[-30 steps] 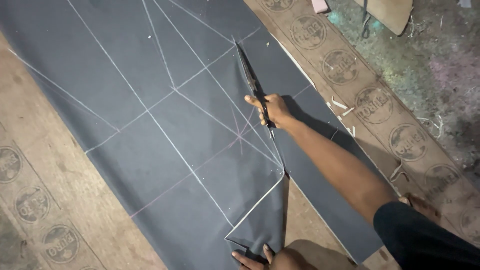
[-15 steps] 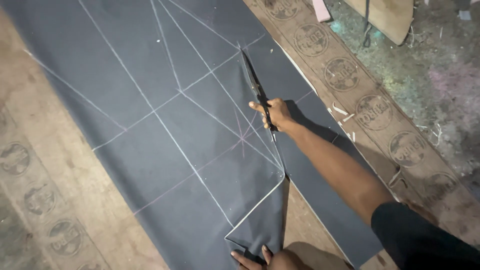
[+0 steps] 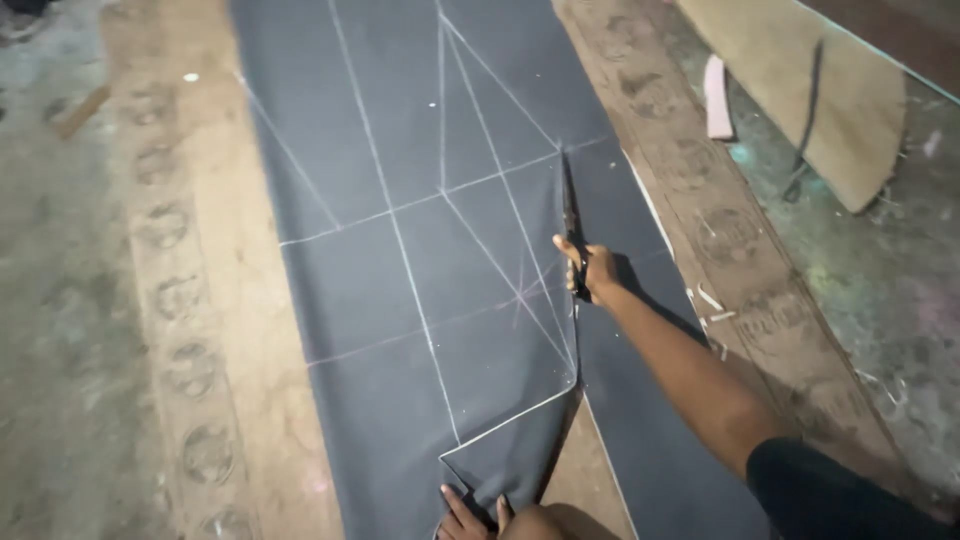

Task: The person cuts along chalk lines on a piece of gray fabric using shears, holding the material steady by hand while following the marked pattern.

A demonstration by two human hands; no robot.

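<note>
A person's right hand [image 3: 597,272] is closed around the handles of a pair of dark scissors [image 3: 571,225], blades pointing toward 12 o'clock along a chalk line on a long sheet of dark grey fabric [image 3: 400,280] spread over a worn wooden counter [image 3: 230,330]. Compared with a second ago, the blade tips sit further up the cloth, now at the point where chalk lines [image 3: 440,195] cross — a sign, it seems, that the cut is advancing along the marked line, with a long slit already open behind the hand toward 6 o'clock. The loosened corner of cloth [image 3: 510,440] lies folded over near the bottom edge, where it lay before.

At 6 o'clock the left hand [image 3: 480,515] presses fingers down on that folded corner — only the fingertips show, the rest being cut off by the frame, so whether it pinches or merely pins the cloth cannot be told. The scissor blades are too thin and dark against the fabric to tell if they are parted. A pale pink strip [image 3: 717,97] and a tan board [image 3: 800,90] lie at 1 o'clock, blurred.
</note>
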